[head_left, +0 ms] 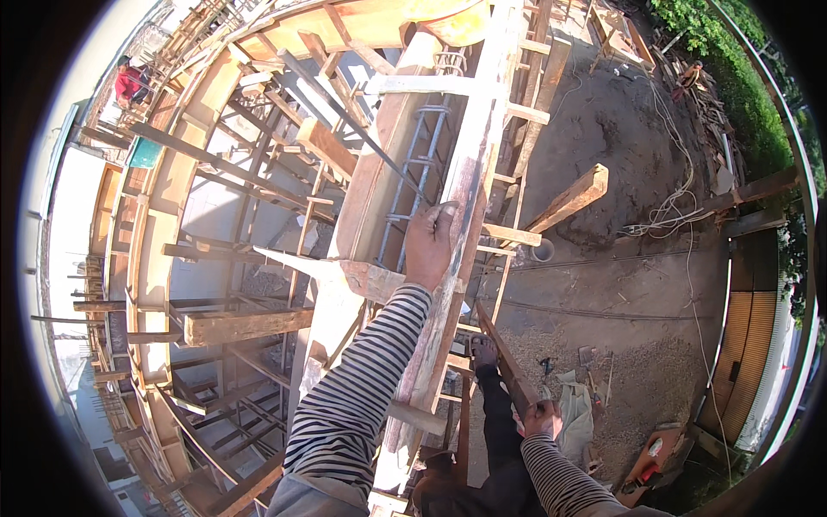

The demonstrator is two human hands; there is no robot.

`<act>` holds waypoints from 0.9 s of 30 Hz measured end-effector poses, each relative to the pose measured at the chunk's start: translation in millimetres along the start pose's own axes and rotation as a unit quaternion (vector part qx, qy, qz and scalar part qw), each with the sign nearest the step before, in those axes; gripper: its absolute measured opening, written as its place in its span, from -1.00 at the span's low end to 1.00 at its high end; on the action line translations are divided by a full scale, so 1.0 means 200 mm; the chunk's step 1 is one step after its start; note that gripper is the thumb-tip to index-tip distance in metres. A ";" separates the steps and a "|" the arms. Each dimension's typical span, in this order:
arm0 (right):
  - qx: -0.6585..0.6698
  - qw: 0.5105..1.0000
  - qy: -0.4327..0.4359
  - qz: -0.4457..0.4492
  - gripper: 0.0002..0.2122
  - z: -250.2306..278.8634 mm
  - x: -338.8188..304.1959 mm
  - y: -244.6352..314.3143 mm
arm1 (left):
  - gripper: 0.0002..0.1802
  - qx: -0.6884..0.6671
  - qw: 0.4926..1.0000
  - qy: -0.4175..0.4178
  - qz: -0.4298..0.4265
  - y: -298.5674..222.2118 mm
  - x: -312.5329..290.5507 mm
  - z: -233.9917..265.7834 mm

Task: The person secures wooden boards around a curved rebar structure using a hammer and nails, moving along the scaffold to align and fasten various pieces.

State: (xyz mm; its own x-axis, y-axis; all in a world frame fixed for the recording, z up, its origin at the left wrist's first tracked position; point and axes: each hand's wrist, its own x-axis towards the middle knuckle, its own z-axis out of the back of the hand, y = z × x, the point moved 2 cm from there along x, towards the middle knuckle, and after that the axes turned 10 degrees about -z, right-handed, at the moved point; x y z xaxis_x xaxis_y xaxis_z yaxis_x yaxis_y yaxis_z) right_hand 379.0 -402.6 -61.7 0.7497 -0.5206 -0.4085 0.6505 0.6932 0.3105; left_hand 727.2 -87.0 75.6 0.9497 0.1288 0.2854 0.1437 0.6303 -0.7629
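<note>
My left hand (433,241) is closed over the long timber formwork, its fingers curled near the inner edge. The thin end of a dark bar (353,125) reaches these fingers; whether they hold it is hidden. Below lies a steel rebar cage (413,177) inside the wooden trough, with a pale cross batten (422,84) over its far part. A shorter wooden crosspiece (370,280) spans the trough by my left wrist. Lower right, my right hand (543,420) is wrapped round the near end of a narrow wooden board (510,366), which slants away beside my leg.
Curved formwork (159,293) and many props fill the left side. A timber (568,198) juts out on the right above the dirt ground far below. Loose cables (676,211) and a cloth sack (575,409) lie there. A person in red (129,84) is at far left.
</note>
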 end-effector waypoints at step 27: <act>0.010 0.998 0.063 -0.030 -0.78 -0.08 0.11 -0.11 | -0.10 0.387 0.921 -0.005 -0.029 0.05 2.34 -0.61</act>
State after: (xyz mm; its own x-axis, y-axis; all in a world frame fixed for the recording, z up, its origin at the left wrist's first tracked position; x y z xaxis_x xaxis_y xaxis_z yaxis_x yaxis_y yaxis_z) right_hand 379.4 -421.1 -92.2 0.6894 -0.4934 -0.5304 0.6965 0.6526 0.2983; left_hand 1207.7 -113.6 131.0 0.9436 0.0829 0.3205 -0.0518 0.9932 -0.1044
